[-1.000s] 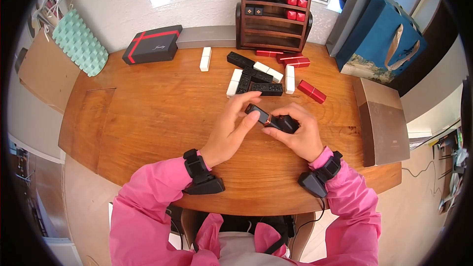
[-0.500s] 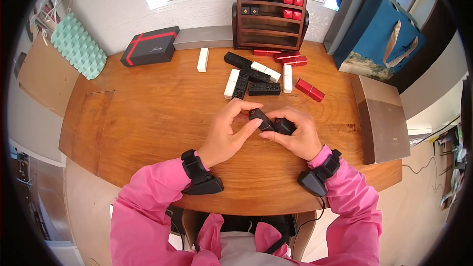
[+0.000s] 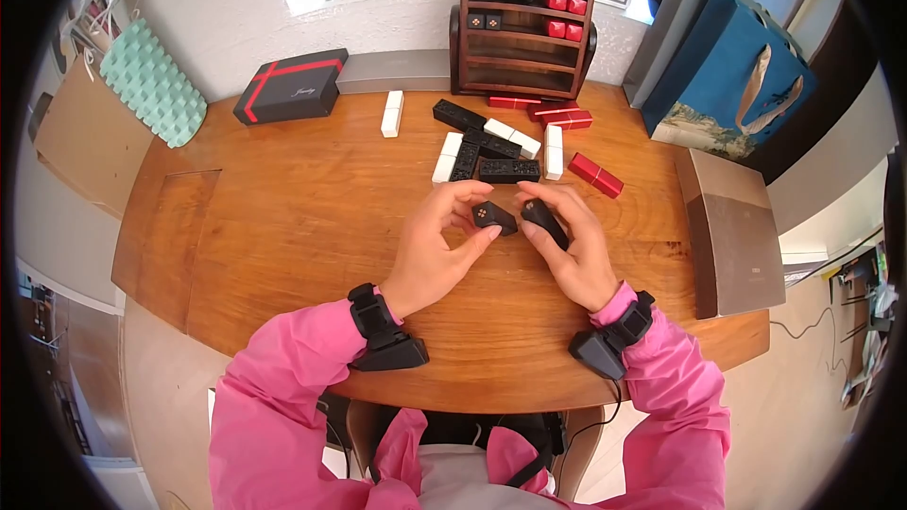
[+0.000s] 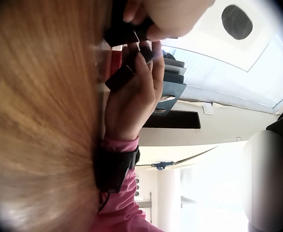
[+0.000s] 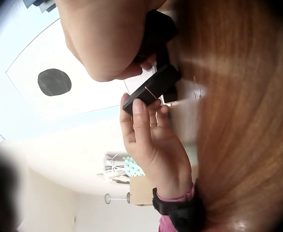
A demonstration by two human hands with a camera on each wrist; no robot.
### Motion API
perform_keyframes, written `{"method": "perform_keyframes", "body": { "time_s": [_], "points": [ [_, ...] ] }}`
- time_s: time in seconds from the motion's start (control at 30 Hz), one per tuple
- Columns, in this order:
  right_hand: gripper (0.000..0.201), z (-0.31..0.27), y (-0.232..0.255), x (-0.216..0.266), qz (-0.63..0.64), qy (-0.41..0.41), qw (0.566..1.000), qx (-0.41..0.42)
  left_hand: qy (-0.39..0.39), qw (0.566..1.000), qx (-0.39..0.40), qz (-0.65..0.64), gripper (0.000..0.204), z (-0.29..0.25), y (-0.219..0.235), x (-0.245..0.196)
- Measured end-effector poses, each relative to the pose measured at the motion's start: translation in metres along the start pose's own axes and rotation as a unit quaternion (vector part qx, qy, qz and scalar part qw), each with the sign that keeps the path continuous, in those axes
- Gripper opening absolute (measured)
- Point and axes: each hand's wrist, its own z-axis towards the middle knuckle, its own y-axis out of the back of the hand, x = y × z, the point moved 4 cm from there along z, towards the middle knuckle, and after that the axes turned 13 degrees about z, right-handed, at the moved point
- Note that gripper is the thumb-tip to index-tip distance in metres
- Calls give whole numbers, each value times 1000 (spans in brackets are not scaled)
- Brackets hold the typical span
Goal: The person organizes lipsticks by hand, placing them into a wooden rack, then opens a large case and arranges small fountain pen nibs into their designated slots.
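Between thumb and fingers, my left hand pinches a black lipstick tube with a gold emblem on its end. A thin band crosses this tube's side in the right wrist view. My right hand grips a second black lipstick tube, tilted, its end pointing up and away; this tube also shows a thin band in the left wrist view. The two tubes are close together over the table, with a narrow gap between them in the head view. Just beyond the hands lie black lipstick tubes with patterned sides.
White tubes and red tubes lie scattered around the black ones. Behind them stands a wooden rack holding black and red tubes in its upper rows. A ribboned box, a blue bag and a brown box edge the table.
My left hand has turned its tube, so the emblem end faces up now instead of the banded side. My right hand has swung its tube more upright, and the two tubes have moved apart.
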Motion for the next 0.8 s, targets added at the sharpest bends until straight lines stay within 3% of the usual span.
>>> {"method": "perform_keyframes", "body": {
  "time_s": [0.07, 0.13, 0.17, 0.23, 0.27, 0.33, 0.53, 0.8],
  "points": [
    [43, 1, 0, 1, 52, -11, 999, -3, 4, 1000, 0, 0, 47, 0, 1, -2],
    [51, 2, -1, 7, -6, 70, 996, 60, -15, 1000, 26, 10, 48, 1, -1, -5],
    [51, 1, -4, 7, -7, 70, 996, 60, -16, 1000, 25, 9, 48, 1, -2, -5],
    [55, -3, -8, -3, 221, -64, 973, 23, -37, 999, 32, 17, 46, 1, -2, -7],
    [55, -4, -7, -4, 220, -64, 973, 24, -37, 999, 31, 16, 46, 1, -2, -7],
    [57, -4, -5, -1, 80, -10, 995, 52, -66, 996, 28, 56, 44, 0, -1, -8],
    [61, -9, -9, -14, 210, -78, 974, 29, -88, 992, 27, 84, 44, 1, 1, -16],
    [66, -6, -8, -12, 151, -51, 987, 25, -159, 976, 14, 146, 43, 0, 0, -15]
  ]
}}
